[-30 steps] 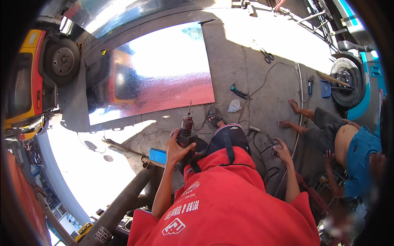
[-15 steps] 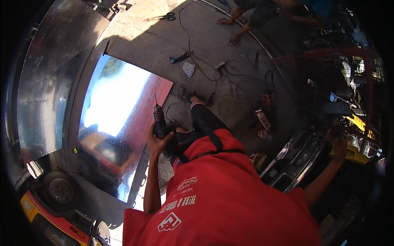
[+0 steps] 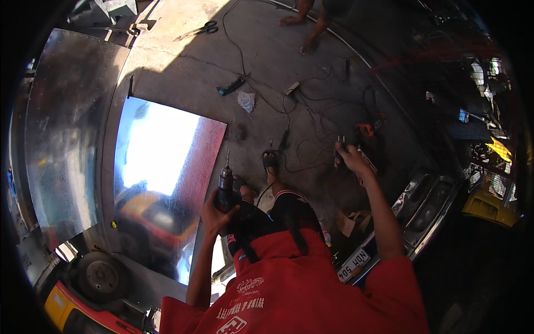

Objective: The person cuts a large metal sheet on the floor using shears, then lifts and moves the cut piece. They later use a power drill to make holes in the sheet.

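My left hand (image 3: 216, 214) is wrapped round the grip of a dark power drill (image 3: 225, 186). Its thin bit (image 3: 228, 157) points away from me, close to the right edge of a shiny sheet of metal (image 3: 206, 150). Out to the right, my right hand (image 3: 354, 160) is closed on a small dark electric plug (image 3: 339, 149) with two pale prongs sticking out at the far end. Most of the plug's body is hidden by the fingers.
Cables and a white extension socket (image 3: 292, 88) lie on the concrete floor. Beyond the sheet are a green-handled tool (image 3: 231, 86), a crumpled plastic bag (image 3: 246, 101) and shears (image 3: 204, 29). A barefoot person (image 3: 311, 33) stands far off. Vehicle bumpers (image 3: 425, 214) are at right.
My right hand has swung in from the far right to in front of me and now shows the plug. The drill stays in my left hand, slightly lower and further right in view.
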A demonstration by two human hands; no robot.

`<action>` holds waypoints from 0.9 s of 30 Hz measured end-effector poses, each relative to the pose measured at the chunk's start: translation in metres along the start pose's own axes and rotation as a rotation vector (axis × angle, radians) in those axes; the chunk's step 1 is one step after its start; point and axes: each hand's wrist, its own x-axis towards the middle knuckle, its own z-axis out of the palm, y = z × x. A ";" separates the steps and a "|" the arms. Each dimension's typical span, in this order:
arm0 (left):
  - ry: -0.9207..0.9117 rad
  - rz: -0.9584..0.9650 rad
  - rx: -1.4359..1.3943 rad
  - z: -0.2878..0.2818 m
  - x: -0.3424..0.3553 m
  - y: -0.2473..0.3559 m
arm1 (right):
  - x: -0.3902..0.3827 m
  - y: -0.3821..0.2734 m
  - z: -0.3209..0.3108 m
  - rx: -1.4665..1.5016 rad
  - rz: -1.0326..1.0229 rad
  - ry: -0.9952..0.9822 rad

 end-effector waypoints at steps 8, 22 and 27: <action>0.052 -0.320 -0.292 0.100 0.071 -0.050 | 0.148 0.272 0.101 -0.423 0.106 -0.039; -0.005 -0.291 -0.019 0.272 0.210 -0.246 | 0.327 0.369 0.106 -0.546 -0.062 0.287; -0.143 -0.099 0.276 0.342 0.341 -0.316 | 0.481 0.386 0.083 -0.751 -0.013 0.313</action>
